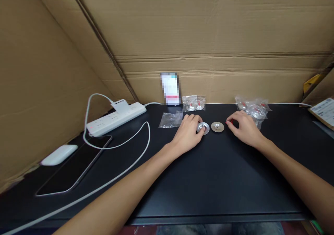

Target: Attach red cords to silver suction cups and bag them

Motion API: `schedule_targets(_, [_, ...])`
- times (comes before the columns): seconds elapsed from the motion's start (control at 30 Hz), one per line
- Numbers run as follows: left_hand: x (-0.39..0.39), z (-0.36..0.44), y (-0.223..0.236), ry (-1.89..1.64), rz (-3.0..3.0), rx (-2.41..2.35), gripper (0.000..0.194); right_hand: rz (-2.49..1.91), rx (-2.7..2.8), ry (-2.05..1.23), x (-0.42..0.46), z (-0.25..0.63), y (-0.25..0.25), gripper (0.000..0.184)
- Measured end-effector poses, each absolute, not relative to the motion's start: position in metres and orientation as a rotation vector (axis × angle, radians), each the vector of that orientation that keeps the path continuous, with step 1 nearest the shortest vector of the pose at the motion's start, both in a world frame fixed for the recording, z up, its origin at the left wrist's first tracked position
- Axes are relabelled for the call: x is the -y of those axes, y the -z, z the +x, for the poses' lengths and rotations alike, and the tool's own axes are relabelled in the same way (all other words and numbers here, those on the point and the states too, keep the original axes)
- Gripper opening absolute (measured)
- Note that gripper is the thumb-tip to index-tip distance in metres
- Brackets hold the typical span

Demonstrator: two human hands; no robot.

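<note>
My left hand (pixel 190 131) grips a small round silver metal disc (pixel 206 128) with a raised centre, the thumb lying over its middle. Just right of it a second metal disc (pixel 217 127), duller and dish-shaped with a small hole at its centre, lies flat on the black table (pixel 198 186). My right hand (pixel 243 126) is pinched closed on a small red piece (pixel 231 121), mostly covered by the fingers. Behind that hand lie several clear bags (pixel 257 109) with silver discs and red bits inside.
Two more bagged discs (pixel 193 103) and a crumpled clear bag (pixel 171 119) lie behind my left hand. A lit phone (pixel 170 89) leans on the cardboard wall (pixel 198 26). Leftward are a power strip (pixel 117 118), a white cable (pixel 130 167), a tablet-like device (pixel 75 167) and a white case (pixel 59 155).
</note>
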State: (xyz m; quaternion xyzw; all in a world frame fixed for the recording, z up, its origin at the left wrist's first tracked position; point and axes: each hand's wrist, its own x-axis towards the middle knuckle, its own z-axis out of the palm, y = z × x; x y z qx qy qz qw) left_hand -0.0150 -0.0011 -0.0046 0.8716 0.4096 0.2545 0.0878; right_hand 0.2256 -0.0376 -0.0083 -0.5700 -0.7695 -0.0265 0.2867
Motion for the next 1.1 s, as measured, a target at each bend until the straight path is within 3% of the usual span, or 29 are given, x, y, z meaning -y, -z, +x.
schedule_targets(0.4, [-0.006, -0.019, 0.003, -0.875, 2.438, -1.308, 0.006, -1.546, 1.944, 0.081, 0.036, 0.236, 0.006, 0.012])
schedule_targets(0.8, [-0.009, -0.018, 0.001, -0.894, 2.039, -1.275, 0.013, -1.508, 2.006, 0.032, 0.035, 0.229, 0.013, 0.011])
schedule_targets(0.93, [-0.009, -0.017, -0.004, -0.886, 1.772, -1.166, 0.010, -1.363, 1.744, -0.309, 0.042, 0.217, 0.004, 0.009])
schedule_targets(1.1, [-0.001, -0.012, -0.012, -0.841, 1.406, -0.992, 0.011, -1.162, 1.558, -0.631, 0.048, 0.203, 0.000, 0.020])
